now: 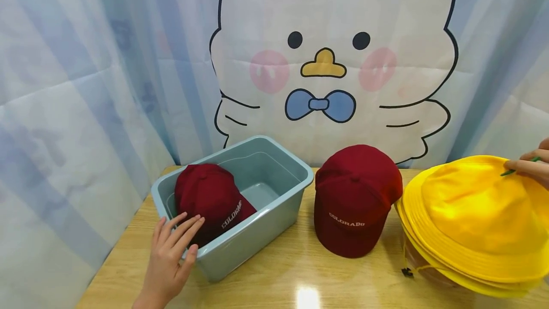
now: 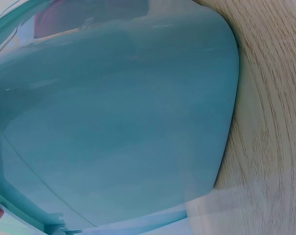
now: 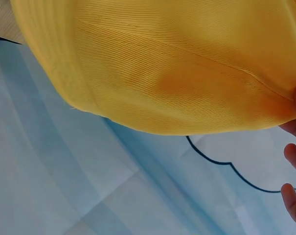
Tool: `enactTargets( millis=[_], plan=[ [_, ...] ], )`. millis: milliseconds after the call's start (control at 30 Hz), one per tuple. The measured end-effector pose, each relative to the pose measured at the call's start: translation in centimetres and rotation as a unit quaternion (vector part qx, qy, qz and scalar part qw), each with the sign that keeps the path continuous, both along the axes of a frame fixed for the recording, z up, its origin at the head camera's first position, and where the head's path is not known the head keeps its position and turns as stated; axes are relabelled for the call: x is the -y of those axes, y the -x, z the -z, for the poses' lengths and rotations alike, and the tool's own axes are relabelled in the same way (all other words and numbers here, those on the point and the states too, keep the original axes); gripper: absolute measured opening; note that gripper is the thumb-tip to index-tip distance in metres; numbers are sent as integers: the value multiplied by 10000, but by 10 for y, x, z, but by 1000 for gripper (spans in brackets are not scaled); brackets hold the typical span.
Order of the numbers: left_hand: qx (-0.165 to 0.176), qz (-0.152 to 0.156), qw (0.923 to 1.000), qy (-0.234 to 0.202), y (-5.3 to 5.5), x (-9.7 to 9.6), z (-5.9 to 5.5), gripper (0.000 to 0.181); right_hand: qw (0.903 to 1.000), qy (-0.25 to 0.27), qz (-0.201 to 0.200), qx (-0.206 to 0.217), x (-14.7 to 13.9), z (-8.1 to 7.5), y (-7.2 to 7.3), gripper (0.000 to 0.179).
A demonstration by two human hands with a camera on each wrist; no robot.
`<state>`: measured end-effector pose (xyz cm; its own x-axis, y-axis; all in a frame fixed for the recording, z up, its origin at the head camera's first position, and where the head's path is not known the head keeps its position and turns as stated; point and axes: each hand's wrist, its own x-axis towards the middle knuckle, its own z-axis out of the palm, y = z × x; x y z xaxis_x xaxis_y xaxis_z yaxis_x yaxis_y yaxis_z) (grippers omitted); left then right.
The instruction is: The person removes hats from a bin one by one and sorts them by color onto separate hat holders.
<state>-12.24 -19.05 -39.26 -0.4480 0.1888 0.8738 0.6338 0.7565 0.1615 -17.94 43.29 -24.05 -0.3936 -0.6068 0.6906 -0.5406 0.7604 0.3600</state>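
A maroon baseball cap (image 1: 208,192) with white COLORADO lettering lies inside a blue-grey plastic bin (image 1: 250,237). Over the bin's near-left rim is my left hand (image 1: 169,252), fingers extended at the cap's edge; I cannot tell whether they press on it. The bin's outer wall (image 2: 118,112) fills most of the left wrist view. At the far right my right hand (image 1: 533,166) pinches the crown of a yellow bucket hat (image 1: 480,213), beside a small green strip. More yellow brims are stacked beneath that hat. Most of the right hand is out of frame.
Between the bin and the yellow hats stands another maroon cap (image 1: 358,190), its visor toward me. A cord with a black toggle (image 1: 406,272) hangs from the hats. Behind the wooden table (image 1: 274,280) hangs a curtain (image 1: 321,142) with a cartoon bird.
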Motion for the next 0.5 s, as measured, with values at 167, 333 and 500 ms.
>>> enactTargets(
  millis=[167, 333, 500],
  plan=[
    [-27, -9, 10000, -35, 0, 1, -1, 45, 9988, -230, -294, -304, -3, 10, -1, 37],
    [36, -41, 10000, -12, -2, 2, -2, 44, 9972, -310, -625, -264, -2, 15, 1, 35],
    [160, -91, 9998, 102, -3, 2, -3, 43, 9998, -159, -66, -49, -4, 14, -2, 34]
  ],
)
